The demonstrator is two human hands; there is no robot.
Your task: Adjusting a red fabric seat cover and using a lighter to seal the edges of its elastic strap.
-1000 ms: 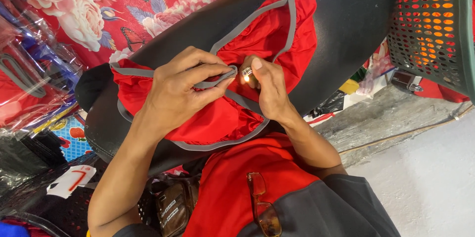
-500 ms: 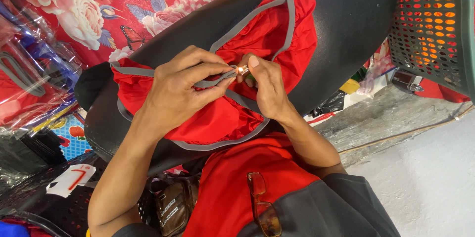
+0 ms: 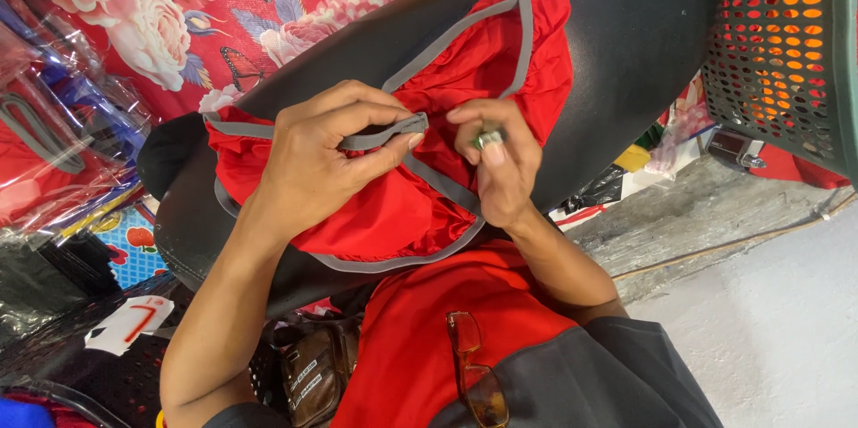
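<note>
Now left hand point(image 3: 317, 160) pinching grey strap point(image 3: 384, 135), wrist bent

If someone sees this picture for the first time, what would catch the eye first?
First, the red cloth with grey trim, spread over a black seat in the middle. On it, the left hand pinches a grey strap, while the right hand holds a small metal piece beside it. Behind, at the upper left, hangs a red sheet with pink roses, and a green basket sits at the upper right.
</note>
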